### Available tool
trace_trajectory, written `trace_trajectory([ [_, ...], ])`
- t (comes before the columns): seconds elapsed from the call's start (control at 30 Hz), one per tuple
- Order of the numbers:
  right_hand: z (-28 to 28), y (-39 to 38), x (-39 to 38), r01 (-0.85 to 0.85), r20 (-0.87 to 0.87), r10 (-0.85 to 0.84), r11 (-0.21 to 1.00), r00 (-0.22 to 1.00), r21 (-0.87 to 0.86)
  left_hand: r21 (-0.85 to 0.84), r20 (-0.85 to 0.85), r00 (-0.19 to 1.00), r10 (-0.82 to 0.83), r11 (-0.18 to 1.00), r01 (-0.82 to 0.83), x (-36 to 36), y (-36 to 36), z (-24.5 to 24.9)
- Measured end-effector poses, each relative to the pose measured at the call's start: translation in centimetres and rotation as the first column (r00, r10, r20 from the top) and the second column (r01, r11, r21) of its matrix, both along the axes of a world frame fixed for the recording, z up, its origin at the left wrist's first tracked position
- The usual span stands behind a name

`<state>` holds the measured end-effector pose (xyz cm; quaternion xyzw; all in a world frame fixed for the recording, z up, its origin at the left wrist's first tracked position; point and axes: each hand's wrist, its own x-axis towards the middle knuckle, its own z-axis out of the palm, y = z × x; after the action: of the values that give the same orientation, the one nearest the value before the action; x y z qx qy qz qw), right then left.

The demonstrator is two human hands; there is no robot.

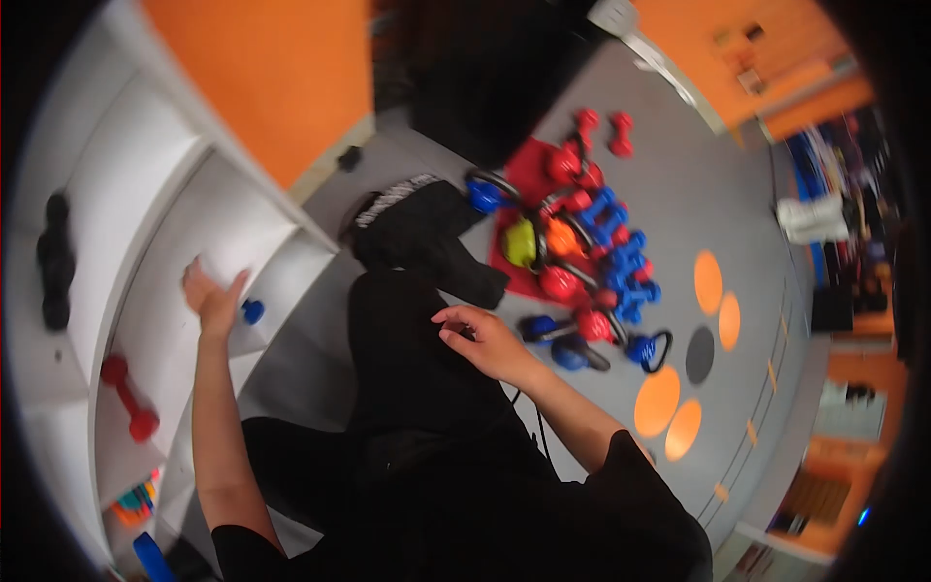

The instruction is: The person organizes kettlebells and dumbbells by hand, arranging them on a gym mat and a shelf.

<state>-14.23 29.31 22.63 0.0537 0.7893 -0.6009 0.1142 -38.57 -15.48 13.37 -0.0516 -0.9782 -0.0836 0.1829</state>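
From the head view, the left arm stretches up to a white shelf (242,228). The left hand (215,296) lies against it with fingers spread, and a small blue dumbbell (253,311) sits just beside its heel; blur hides whether the hand grips it. The right hand (485,339) hovers over a black-clad knee, released, fingers loosely curled. A red dumbbell (128,398) lies in a lower compartment.

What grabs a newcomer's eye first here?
The heap of red and blue dumbbells on the grey floor, upper centre, with orange floor dots beside it. Then the left hand at the white shelf, by a small blue dumbbell; the right hand is open and empty, mid-frame.
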Motion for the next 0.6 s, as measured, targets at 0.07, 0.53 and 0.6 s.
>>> trace_trajectory([
  [0.07, -1.2, 2.2, 3.0, 0.127, 0.026, -0.128, 0.991, 0.991, 0.027, -0.156, 0.065, 0.991, 0.117, 0.982, -0.106, -0.9, 0.1, -2.4],
  [0.53, -5.2, 2.8, 18.1, 0.909, 0.417, -0.812, 0.402, 0.410, -0.110, -0.183, 0.149, 0.974, 0.170, 0.973, -0.142, 1.6, 3.0, 1.9],
  [0.6, -0.3, 1.8, 17.1, 0.865, 0.271, -0.824, 0.495, 0.498, -0.084, -0.173, 0.151, 0.977, 0.148, 0.978, -0.121, 1.7, 2.6, 1.9],
])
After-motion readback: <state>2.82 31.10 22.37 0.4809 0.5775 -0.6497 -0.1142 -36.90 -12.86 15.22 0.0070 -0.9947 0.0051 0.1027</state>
